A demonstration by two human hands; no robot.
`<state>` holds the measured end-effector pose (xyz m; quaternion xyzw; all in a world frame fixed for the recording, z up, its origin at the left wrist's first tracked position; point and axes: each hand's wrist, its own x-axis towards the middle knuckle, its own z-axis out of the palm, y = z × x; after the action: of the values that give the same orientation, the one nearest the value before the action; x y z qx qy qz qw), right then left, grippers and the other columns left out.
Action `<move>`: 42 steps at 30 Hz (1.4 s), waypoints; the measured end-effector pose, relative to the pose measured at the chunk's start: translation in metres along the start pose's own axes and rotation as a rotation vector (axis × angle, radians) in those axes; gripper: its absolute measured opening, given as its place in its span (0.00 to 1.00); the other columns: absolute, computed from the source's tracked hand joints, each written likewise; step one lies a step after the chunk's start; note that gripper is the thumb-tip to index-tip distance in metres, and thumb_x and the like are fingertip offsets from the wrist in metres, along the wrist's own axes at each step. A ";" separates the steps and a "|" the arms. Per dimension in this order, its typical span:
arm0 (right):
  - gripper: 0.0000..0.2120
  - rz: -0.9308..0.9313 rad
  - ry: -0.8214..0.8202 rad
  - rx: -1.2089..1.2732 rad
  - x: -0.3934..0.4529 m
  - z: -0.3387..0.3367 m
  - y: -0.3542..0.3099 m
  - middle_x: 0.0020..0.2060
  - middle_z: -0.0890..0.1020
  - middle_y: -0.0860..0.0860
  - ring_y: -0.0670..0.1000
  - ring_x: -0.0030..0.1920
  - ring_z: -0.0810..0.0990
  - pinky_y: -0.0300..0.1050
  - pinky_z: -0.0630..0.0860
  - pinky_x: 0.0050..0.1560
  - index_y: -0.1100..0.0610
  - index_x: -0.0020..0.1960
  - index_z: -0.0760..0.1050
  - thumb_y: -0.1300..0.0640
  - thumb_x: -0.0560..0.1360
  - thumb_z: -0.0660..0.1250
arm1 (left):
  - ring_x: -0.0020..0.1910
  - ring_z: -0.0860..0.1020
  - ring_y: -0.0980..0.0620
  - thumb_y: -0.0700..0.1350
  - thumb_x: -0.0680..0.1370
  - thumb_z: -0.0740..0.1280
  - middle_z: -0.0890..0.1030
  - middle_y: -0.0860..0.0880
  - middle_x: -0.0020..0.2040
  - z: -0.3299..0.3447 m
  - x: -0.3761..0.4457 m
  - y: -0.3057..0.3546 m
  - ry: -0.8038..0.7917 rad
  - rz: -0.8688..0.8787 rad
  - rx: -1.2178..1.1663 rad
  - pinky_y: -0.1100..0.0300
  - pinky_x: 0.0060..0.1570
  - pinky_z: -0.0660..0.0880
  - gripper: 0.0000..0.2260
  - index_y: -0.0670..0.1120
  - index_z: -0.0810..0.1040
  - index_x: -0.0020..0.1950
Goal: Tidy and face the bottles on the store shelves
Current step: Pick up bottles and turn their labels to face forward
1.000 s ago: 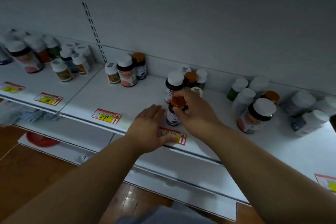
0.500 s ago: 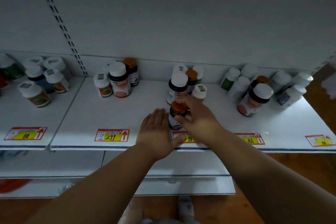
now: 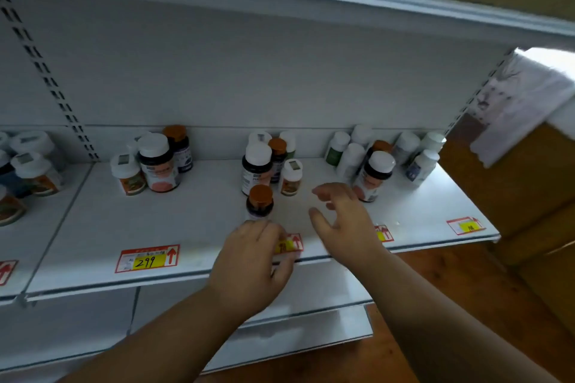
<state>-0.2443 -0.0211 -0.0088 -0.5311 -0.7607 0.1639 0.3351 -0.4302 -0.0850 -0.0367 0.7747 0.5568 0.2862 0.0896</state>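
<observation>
A small dark bottle with an orange cap (image 3: 259,201) stands upright near the front edge of the white shelf (image 3: 193,214), a little in front of a group of bottles. This group has a tall dark bottle with a white cap (image 3: 257,166), a small white bottle (image 3: 291,176) beside it on the right, and an orange-capped bottle (image 3: 277,155) behind them.

The left hand (image 3: 252,264) lies palm down on the front edge of the shelf, just below the small dark bottle. Its fingers (image 3: 264,228) are straight and relaxed and hold nothing; the tips come close to the base of the bottle, but I cannot tell if they touch it. The hand covers part of a red and yellow price tag (image 3: 291,245).

The right hand (image 3: 343,221) is above the shelf, to the right of the small dark bottle and apart from it. Its fingers (image 3: 326,191) are spread and only loosely bent, and grip nothing.

More to the right stands a dark bottle with a white cap and a pink label (image 3: 373,176), with several white bottles (image 3: 351,162) behind it. On the left of the shelf stands another group with a big pink-labelled bottle (image 3: 158,165). A tag reading 299 (image 3: 147,259) is on the front edge. Brown cardboard boxes (image 3: 529,196) are at the right, and a wooden floor (image 3: 460,289) is below.
</observation>
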 end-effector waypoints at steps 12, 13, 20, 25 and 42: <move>0.07 0.206 0.176 -0.104 0.029 -0.141 0.184 0.50 0.77 0.47 0.46 0.45 0.77 0.40 0.76 0.44 0.51 0.51 0.76 0.50 0.75 0.69 | 0.52 0.73 0.54 0.55 0.76 0.65 0.76 0.54 0.54 0.123 0.137 0.141 -0.060 0.004 -0.123 0.60 0.50 0.69 0.15 0.51 0.75 0.60; 0.08 0.231 0.175 -0.092 0.040 -0.153 0.200 0.50 0.76 0.47 0.46 0.46 0.77 0.43 0.77 0.44 0.50 0.51 0.75 0.49 0.75 0.69 | 0.53 0.73 0.54 0.55 0.77 0.64 0.76 0.54 0.55 0.133 0.146 0.150 -0.064 -0.016 -0.119 0.60 0.50 0.69 0.15 0.51 0.74 0.61; 0.27 0.314 -0.051 -0.292 0.123 -0.170 0.264 0.53 0.76 0.53 0.56 0.49 0.78 0.53 0.79 0.47 0.52 0.59 0.67 0.34 0.70 0.66 | 0.55 0.71 0.55 0.54 0.78 0.63 0.74 0.54 0.58 0.184 0.193 0.195 -0.083 -0.227 -0.115 0.60 0.53 0.70 0.14 0.52 0.72 0.63; 0.15 0.314 -0.055 -0.179 0.120 -0.159 0.275 0.53 0.77 0.54 0.58 0.48 0.78 0.55 0.80 0.43 0.49 0.56 0.64 0.45 0.74 0.65 | 0.57 0.71 0.56 0.52 0.78 0.64 0.74 0.54 0.60 0.187 0.191 0.200 -0.117 -0.285 -0.100 0.65 0.51 0.66 0.15 0.51 0.72 0.64; 0.13 -0.072 -0.414 0.591 0.056 -0.117 0.072 0.40 0.80 0.45 0.44 0.38 0.78 0.41 0.76 0.41 0.40 0.53 0.75 0.49 0.71 0.73 | 0.47 0.80 0.58 0.55 0.77 0.67 0.84 0.54 0.50 0.063 0.070 0.153 0.309 -0.588 -0.814 0.64 0.46 0.75 0.15 0.50 0.76 0.60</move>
<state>-0.1256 0.0452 0.0504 -0.3396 -0.7505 0.4688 0.3187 -0.2573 -0.0653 0.0058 0.4368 0.6011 0.5530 0.3770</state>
